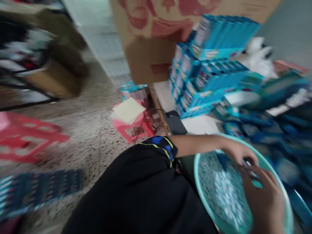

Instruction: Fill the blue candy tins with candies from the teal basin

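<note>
Both hands are blurred above a teal basin [198, 182] at the lower right. My left hand [240, 152] reaches in from a black sleeve, its fingers curled around something small and dark that I cannot make out. My right hand [264, 195] comes from the bottom right, its fingers bent close to the left hand's at the same spot. A small shiny object shows between the hands, too smeared to name. Many small silvery pieces [227, 195] lie in the basin below, and a dark blue item [224, 161] is just under my left hand.
Blue boxes [209, 78] are stacked before a large cardboard carton [146, 61]. More blue packaging [275, 130] lies to the right. A dark phone-like slab [175, 123] is near the basin. Red stools [133, 125] and a blue patterned mat [41, 188] are at left.
</note>
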The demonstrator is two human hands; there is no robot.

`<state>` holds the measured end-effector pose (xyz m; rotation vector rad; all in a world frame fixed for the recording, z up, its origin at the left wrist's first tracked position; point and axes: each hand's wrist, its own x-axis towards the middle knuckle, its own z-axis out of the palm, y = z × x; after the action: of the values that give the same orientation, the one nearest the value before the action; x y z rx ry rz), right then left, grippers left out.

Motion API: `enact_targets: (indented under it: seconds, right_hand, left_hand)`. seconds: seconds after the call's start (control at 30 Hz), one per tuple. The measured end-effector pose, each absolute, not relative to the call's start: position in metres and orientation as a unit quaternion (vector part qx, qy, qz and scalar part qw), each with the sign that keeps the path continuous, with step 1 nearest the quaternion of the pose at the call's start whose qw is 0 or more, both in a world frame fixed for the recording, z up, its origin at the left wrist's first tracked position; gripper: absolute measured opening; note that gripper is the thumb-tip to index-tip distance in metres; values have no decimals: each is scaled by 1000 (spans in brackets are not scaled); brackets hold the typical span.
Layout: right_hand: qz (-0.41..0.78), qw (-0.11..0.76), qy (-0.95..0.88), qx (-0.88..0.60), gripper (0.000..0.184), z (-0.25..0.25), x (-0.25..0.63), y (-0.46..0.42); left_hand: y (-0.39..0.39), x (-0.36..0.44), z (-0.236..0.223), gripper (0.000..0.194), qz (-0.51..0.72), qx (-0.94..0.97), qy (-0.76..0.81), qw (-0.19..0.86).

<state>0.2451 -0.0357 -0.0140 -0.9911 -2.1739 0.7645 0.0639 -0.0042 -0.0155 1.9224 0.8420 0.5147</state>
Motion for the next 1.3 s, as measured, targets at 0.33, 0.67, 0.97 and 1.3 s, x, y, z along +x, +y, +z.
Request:
enact_targets:
  seconds: [0.33, 0.67, 0.97, 1.3]
  right_hand:
    - [244, 403, -803, -365, 29, -20, 248, -16]
    - [288, 373, -758, -451, 31, -22, 256, -12]
    - [205, 279, -855, -388, 38, -23, 249, -13]
    - [233, 309, -800, -457, 23, -26, 258, -5]
  left_hand:
    - [22, 33, -21, 54, 188, 781, 413, 429]
    - [13, 36, -6, 49, 191, 766, 457, 409]
    - [17, 34, -12, 52, 185, 759, 469, 411]
    - [16, 33, -11, 53, 184, 758, 458, 428]
